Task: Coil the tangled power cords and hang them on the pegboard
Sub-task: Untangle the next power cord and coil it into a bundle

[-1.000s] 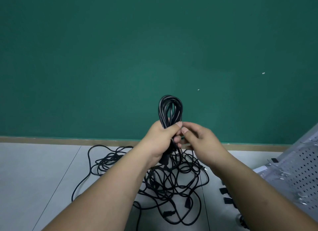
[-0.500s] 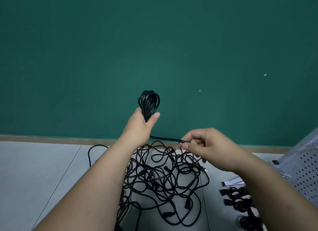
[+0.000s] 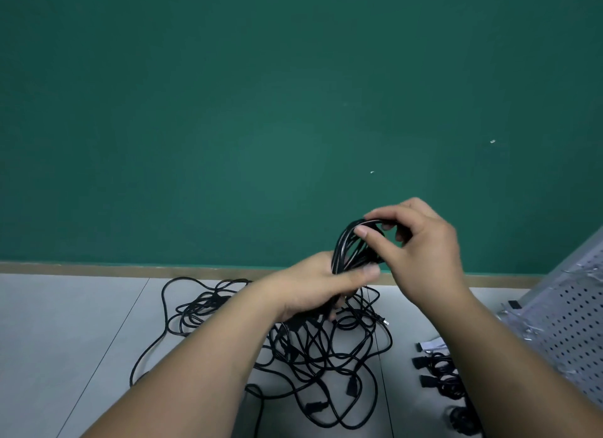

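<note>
Firmly, left hand [image 3: 313,287] and right hand [image 3: 421,251] around glossy black looped cord bundle [image 3: 342,246].

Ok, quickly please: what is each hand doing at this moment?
Left hand: holds the coiled cord by its lower part.
Right hand: pinches the coil's top loop.

Black coiled cord [image 3: 350,248] between left hand [image 3: 313,284] and right hand [image 3: 421,251], black tangled cords [image 3: 319,349] below both hands, black bundled cords [image 3: 440,375] under right forearm, deep green wall [image 3: 261,111], tan skirting strip [image 3: 98,268], pale grey floor tiles [image 3: 65,323], light grey pegboard [image 3: 567,323] with dark hole grid, right of right hand
</note>
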`<state>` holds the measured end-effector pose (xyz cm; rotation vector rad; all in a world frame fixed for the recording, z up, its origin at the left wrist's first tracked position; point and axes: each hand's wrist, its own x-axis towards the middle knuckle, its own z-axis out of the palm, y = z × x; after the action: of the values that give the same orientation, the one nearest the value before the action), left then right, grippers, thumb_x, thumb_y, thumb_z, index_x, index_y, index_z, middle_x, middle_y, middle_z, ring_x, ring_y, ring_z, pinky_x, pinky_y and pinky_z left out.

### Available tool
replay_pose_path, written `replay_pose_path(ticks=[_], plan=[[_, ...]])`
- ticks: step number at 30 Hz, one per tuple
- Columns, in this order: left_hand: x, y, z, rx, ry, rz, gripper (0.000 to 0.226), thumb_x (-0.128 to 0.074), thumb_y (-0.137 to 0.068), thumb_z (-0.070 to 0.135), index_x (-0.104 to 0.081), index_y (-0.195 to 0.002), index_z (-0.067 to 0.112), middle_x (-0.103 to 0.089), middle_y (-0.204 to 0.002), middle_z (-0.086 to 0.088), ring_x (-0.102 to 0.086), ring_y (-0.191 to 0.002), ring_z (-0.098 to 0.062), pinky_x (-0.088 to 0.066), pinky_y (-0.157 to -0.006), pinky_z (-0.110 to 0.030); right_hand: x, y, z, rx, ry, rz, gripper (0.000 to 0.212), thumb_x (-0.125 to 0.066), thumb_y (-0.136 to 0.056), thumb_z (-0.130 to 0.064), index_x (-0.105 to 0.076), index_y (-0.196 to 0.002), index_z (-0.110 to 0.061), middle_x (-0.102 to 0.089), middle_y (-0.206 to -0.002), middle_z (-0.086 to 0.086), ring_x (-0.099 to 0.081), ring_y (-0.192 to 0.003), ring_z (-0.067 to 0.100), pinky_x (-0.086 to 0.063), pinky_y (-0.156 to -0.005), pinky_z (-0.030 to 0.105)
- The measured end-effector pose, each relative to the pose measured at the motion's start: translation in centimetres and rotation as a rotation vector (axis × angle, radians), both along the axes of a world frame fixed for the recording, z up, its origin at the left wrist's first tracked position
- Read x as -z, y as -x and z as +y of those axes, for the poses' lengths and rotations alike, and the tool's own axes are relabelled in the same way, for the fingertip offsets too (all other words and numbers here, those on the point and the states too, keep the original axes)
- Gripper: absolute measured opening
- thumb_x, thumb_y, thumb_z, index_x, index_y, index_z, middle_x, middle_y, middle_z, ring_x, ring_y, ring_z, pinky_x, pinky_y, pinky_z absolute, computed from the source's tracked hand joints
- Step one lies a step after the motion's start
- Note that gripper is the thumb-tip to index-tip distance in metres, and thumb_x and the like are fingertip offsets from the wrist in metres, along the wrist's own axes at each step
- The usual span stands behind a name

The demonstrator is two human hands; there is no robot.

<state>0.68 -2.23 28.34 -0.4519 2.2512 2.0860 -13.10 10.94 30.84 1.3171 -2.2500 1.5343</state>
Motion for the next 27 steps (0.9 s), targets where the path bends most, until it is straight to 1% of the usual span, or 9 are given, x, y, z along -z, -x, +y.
replay_pose_path(ticks=[3, 8, 11, 14, 16, 20, 22, 24, 27], plan=[[0.6, 0.3, 0.6, -0.015, 0.033, 0.035, 0.016, -0.069, -0.097, 0.027, -0.056, -0.097, 0.017, -0.045, -0.078, -0.003, -0.048, -0.073, -0.024, -0.05, -0.063, -0.039, 0.4, -0.8, -0.5, 0.039, 0.02, -0.019, 0.019, -0.088, -0.085, -0.039, -0.081, -0.102, -0.036, -0.059, -0.097, -0.011, -0.06, -0.087, 0.008, -0.047, -0.076, 0.019], [0.7, 0.5, 0.3, -0.126, -0.021, 0.126, 0.018, -0.064, -0.084, 0.006, -0.054, -0.099, 0.009, -0.051, -0.08, -0.001, -0.049, -0.071, -0.016, -0.049, -0.063, -0.034, 0.8, -2.2, -1.0, 0.021, 0.08, -0.003, 0.026, -0.067, -0.103, -0.017, -0.079, -0.122, -0.032, -0.053, -0.107, -0.006, -0.059, -0.104, 0.009, -0.047, -0.091, 0.015], [0.5, 0.7, 0.1, -0.153, -0.114, 0.186, 0.018, -0.065, -0.083, -0.001, -0.054, -0.092, 0.011, -0.051, -0.079, -0.001, -0.05, -0.069, -0.013, -0.046, -0.06, -0.03, 0.8, -2.0, -1.1, 0.046, 0.065, -0.03, 0.025, -0.062, -0.107, -0.018, -0.077, -0.124, -0.029, -0.058, -0.106, -0.01, -0.061, -0.1, 0.006, -0.049, -0.087, 0.019], [0.0, 0.4, 0.0, -0.218, -0.36, 0.21, 0.031, -0.081, -0.084, 0.014, -0.055, -0.102, 0.012, -0.049, -0.081, -0.002, -0.045, -0.064, -0.013, -0.042, -0.057, -0.028, 0.6, -1.4, -0.9, 0.038, 0.101, -0.042, 0.018, -0.068, -0.103, -0.017, -0.079, -0.112, -0.027, -0.066, -0.1, -0.013, -0.065, -0.092, 0.008, -0.05, -0.08, 0.019], [-0.2, 0.4, -0.3, -0.251, -0.519, 0.203, 0.059, -0.091, -0.079, 0.043, -0.057, -0.115, 0.012, -0.05, -0.082, -0.001, -0.041, -0.063, -0.012, -0.039, -0.057, -0.028, 0.2, -1.0, -0.7, -0.009, 0.125, -0.068, 0.016, -0.071, -0.1, -0.016, -0.08, -0.107, -0.028, -0.067, -0.096, -0.01, -0.065, -0.084, 0.013, -0.049, -0.075, 0.02], [-0.9, 0.6, -0.9, -0.347, -0.605, 0.153, 0.083, -0.072, -0.072, 0.084, -0.063, -0.115, 0.014, -0.05, -0.079, 0.0, -0.037, -0.058, -0.014, -0.036, -0.054, -0.029, -0.1, -0.3, -0.5, -0.087, 0.152, -0.17, 0.011, -0.078, -0.096, -0.024, -0.077, -0.091, -0.034, -0.067, -0.089, -0.007, -0.057, -0.074, 0.02, -0.047, -0.07, 0.029], [-1.0, 0.5, -1.0, -0.427, -0.588, 0.144, 0.063, -0.068, -0.086, 0.073, -0.063, -0.11, 0.015, -0.051, -0.077, -0.001, -0.038, -0.058, -0.015, -0.038, -0.053, -0.03, -0.1, -0.2, -0.3, -0.117, 0.143, -0.163, 0.009, -0.081, -0.094, -0.028, -0.077, -0.087, -0.032, -0.066, -0.086, -0.007, -0.054, -0.071, 0.016, -0.045, -0.069, 0.029], [-0.7, 0.5, -1.0, -0.511, -0.555, 0.136, 0.032, -0.07, -0.1, 0.042, -0.061, -0.109, 0.012, -0.055, -0.076, -0.002, -0.046, -0.059, -0.016, -0.043, -0.054, -0.031, -0.2, -0.2, -0.3, -0.146, 0.126, -0.14, 0.009, -0.082, -0.093, -0.028, -0.078, -0.086, -0.032, -0.067, -0.086, -0.009, -0.055, -0.073, 0.011, -0.043, -0.07, 0.023], [-0.1, 0.7, -1.0, -0.628, -0.508, 0.108, 0.007, -0.067, -0.102, 0.009, -0.065, -0.106, 0.003, -0.067, -0.078, -0.006, -0.064, -0.063, -0.019, -0.057, -0.061, -0.037, -0.2, 0.2, -0.3, -0.205, 0.056, -0.081, 0.007, -0.08, -0.094, -0.028, -0.08, -0.092, -0.035, -0.067, -0.09, -0.011, -0.059, -0.083, 0.01, -0.041, -0.072, 0.019]])
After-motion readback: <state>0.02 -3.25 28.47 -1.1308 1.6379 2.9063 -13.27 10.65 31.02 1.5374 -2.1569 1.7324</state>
